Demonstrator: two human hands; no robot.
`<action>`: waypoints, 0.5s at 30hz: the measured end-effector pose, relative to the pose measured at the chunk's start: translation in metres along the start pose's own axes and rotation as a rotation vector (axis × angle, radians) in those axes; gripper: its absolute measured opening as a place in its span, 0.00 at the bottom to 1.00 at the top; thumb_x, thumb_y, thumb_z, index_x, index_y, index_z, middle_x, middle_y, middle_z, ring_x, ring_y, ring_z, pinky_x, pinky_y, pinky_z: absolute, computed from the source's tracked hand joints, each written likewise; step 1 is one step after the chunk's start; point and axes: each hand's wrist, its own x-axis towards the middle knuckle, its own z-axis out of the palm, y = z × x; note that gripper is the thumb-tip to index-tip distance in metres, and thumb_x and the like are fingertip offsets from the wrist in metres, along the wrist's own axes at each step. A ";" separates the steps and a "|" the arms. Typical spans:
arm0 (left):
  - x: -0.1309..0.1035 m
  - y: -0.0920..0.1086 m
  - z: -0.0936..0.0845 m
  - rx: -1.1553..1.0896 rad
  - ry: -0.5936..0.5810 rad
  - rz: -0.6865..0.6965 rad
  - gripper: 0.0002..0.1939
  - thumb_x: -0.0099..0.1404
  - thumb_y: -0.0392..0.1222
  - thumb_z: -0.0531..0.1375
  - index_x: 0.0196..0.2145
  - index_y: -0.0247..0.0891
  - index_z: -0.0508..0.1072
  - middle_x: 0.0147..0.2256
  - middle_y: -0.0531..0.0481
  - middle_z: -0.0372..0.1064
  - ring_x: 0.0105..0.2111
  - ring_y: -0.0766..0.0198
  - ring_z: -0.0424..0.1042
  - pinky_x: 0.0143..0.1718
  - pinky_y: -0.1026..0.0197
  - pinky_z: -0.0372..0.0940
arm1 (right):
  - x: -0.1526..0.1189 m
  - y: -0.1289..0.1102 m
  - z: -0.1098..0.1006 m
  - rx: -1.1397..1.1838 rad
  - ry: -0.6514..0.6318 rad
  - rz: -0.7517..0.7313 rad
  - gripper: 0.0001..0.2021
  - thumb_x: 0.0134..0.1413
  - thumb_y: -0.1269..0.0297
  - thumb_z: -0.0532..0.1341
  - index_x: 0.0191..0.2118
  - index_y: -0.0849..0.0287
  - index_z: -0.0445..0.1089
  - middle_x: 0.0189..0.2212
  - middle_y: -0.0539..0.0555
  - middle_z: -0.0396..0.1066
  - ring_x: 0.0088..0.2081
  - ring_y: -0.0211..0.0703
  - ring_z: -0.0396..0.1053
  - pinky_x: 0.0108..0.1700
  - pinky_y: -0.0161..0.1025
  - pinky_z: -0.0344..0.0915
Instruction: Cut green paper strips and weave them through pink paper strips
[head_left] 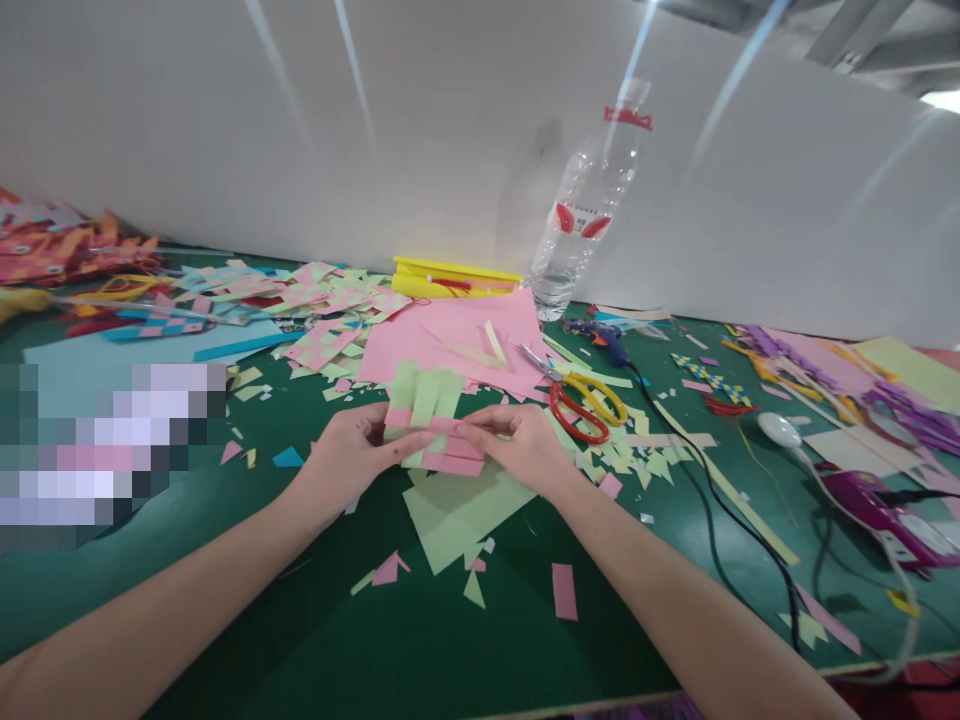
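A small weave of green and pink paper strips [427,405] is held up between both hands, above the middle of the green table. My left hand [349,450] pinches its left side, thumb across the front. At its right side, my right hand [517,440] pinches a pink strip between thumb and fingers. The green strips stick up from the top of the weave. Below it lies a light green sheet [465,515], and behind it a large pink sheet [450,335]. Scissors with red and yellow handles [581,400] rest right of the hands.
A plastic bottle [581,210] leans by the white wall, near a yellow folded piece [457,278]. Woven pieces [315,295] are piled at left. A blue glue gun [607,340] with a black cable and a magenta device [892,515] are at right. Paper scraps surround the hands.
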 end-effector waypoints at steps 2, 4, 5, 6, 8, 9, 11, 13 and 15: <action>0.000 0.000 0.001 -0.053 -0.071 -0.023 0.20 0.51 0.56 0.64 0.36 0.39 0.76 0.28 0.49 0.73 0.28 0.59 0.71 0.25 0.63 0.64 | 0.000 -0.001 0.000 0.001 0.024 -0.012 0.09 0.49 0.58 0.63 0.32 0.56 0.76 0.31 0.52 0.77 0.33 0.40 0.73 0.37 0.37 0.70; 0.001 0.000 0.002 0.012 -0.081 -0.074 0.19 0.49 0.56 0.64 0.31 0.37 0.76 0.22 0.51 0.70 0.21 0.62 0.67 0.19 0.65 0.59 | 0.000 -0.001 0.000 -0.006 0.029 -0.020 0.08 0.49 0.58 0.63 0.32 0.55 0.77 0.31 0.51 0.77 0.33 0.40 0.74 0.38 0.37 0.70; 0.001 -0.001 0.002 0.056 -0.068 -0.097 0.19 0.49 0.57 0.64 0.28 0.37 0.75 0.17 0.53 0.66 0.18 0.64 0.64 0.17 0.65 0.55 | 0.001 0.000 0.000 -0.013 0.025 -0.025 0.08 0.50 0.58 0.63 0.32 0.55 0.77 0.31 0.51 0.77 0.33 0.40 0.74 0.38 0.38 0.70; 0.001 -0.001 0.002 0.087 -0.056 -0.112 0.20 0.48 0.58 0.64 0.26 0.36 0.75 0.15 0.55 0.62 0.15 0.66 0.60 0.15 0.66 0.51 | 0.001 0.000 0.000 -0.024 0.021 -0.030 0.08 0.50 0.58 0.62 0.32 0.54 0.77 0.31 0.51 0.77 0.33 0.40 0.74 0.38 0.38 0.70; 0.001 -0.001 0.002 0.101 -0.047 -0.123 0.21 0.48 0.59 0.64 0.26 0.36 0.75 0.14 0.56 0.60 0.14 0.67 0.58 0.15 0.66 0.48 | 0.001 0.001 0.000 -0.053 0.012 -0.031 0.09 0.50 0.57 0.62 0.32 0.54 0.77 0.31 0.51 0.77 0.33 0.40 0.74 0.39 0.39 0.70; 0.001 -0.001 0.002 0.091 -0.047 -0.125 0.21 0.48 0.59 0.63 0.27 0.36 0.75 0.15 0.55 0.62 0.15 0.67 0.59 0.15 0.66 0.48 | 0.001 0.002 0.000 -0.070 0.011 -0.033 0.09 0.50 0.56 0.62 0.33 0.54 0.77 0.31 0.51 0.77 0.33 0.41 0.74 0.39 0.39 0.70; 0.001 0.000 0.002 0.060 -0.059 -0.127 0.22 0.48 0.59 0.64 0.29 0.36 0.77 0.19 0.52 0.67 0.18 0.65 0.63 0.16 0.66 0.51 | 0.000 0.002 0.000 -0.101 0.007 -0.040 0.10 0.50 0.56 0.62 0.33 0.53 0.77 0.31 0.51 0.77 0.33 0.41 0.74 0.39 0.40 0.70; 0.001 0.001 0.002 0.038 -0.065 -0.129 0.22 0.47 0.58 0.64 0.31 0.36 0.77 0.23 0.50 0.71 0.20 0.63 0.66 0.18 0.66 0.54 | 0.000 0.001 -0.001 -0.124 0.002 -0.048 0.10 0.50 0.55 0.62 0.33 0.53 0.77 0.31 0.51 0.77 0.33 0.41 0.74 0.39 0.40 0.70; 0.001 0.001 0.002 0.033 -0.065 -0.128 0.21 0.47 0.57 0.64 0.32 0.37 0.78 0.24 0.49 0.73 0.22 0.62 0.67 0.18 0.66 0.56 | 0.000 0.001 -0.002 -0.141 0.004 -0.056 0.10 0.50 0.55 0.62 0.33 0.54 0.77 0.31 0.51 0.77 0.33 0.41 0.74 0.39 0.40 0.70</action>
